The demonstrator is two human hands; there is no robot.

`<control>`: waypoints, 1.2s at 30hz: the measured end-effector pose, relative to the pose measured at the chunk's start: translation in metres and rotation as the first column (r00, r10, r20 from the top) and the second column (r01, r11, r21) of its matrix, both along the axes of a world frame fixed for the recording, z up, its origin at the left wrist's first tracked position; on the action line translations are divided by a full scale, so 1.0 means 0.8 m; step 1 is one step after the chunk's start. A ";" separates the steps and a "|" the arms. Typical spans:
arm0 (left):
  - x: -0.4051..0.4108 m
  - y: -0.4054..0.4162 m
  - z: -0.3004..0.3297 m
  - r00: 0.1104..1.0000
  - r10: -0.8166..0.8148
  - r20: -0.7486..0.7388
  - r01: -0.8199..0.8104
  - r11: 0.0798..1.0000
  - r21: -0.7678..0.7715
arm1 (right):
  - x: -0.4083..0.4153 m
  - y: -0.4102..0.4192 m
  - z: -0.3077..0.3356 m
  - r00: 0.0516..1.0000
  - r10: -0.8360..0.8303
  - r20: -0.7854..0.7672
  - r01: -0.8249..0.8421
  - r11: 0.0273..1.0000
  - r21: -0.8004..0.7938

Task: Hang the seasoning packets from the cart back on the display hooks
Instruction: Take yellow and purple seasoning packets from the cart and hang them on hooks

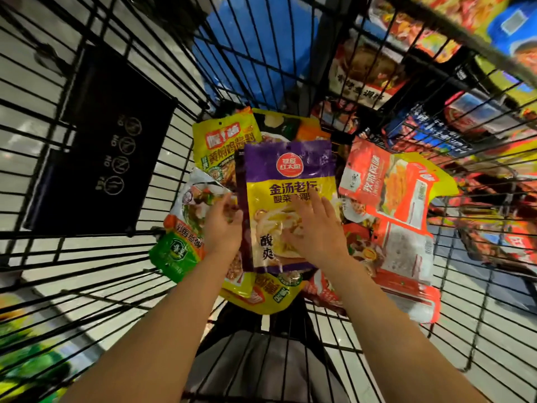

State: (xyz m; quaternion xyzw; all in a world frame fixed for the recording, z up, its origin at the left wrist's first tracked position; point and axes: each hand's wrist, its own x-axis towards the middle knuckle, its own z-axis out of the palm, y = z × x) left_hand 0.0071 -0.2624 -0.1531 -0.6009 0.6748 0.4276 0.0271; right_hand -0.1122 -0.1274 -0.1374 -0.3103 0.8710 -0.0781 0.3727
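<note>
cart [162,158] | purple-yellow packet [290,175] atop pile | left hand [222,225] at its edge | right hand [315,228] flat on it

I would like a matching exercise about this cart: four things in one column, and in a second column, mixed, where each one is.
Things
1. purple and yellow packet
2. green and white packet
3. orange and white packet
4. dark sign panel

Places
A. on the cart's left wall
B. right of the right hand
C. between both hands
D. left of the left hand

Pairs: 1-C, 2-D, 3-B, 4-A
</note>
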 end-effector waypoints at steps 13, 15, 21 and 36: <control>0.069 -0.045 -0.049 0.775 -0.496 0.392 0.479 0.865 0.148 | 0.007 0.002 -0.016 0.999 -0.029 -0.012 0.030 0.999 0.029; 0.073 -0.048 -0.045 0.787 -0.492 0.371 0.506 0.860 0.069 | 0.006 0.004 -0.017 1.000 -0.030 -0.003 0.030 1.000 0.005; 0.069 -0.071 -0.015 0.857 -0.441 0.267 0.469 0.882 -0.046 | 0.001 0.009 -0.033 1.000 -0.014 0.002 0.014 0.999 -0.031; -0.015 -0.017 0.118 0.376 -0.903 0.207 0.776 0.185 -0.603 | -0.064 0.053 0.038 0.627 -0.630 0.459 0.771 0.585 -0.250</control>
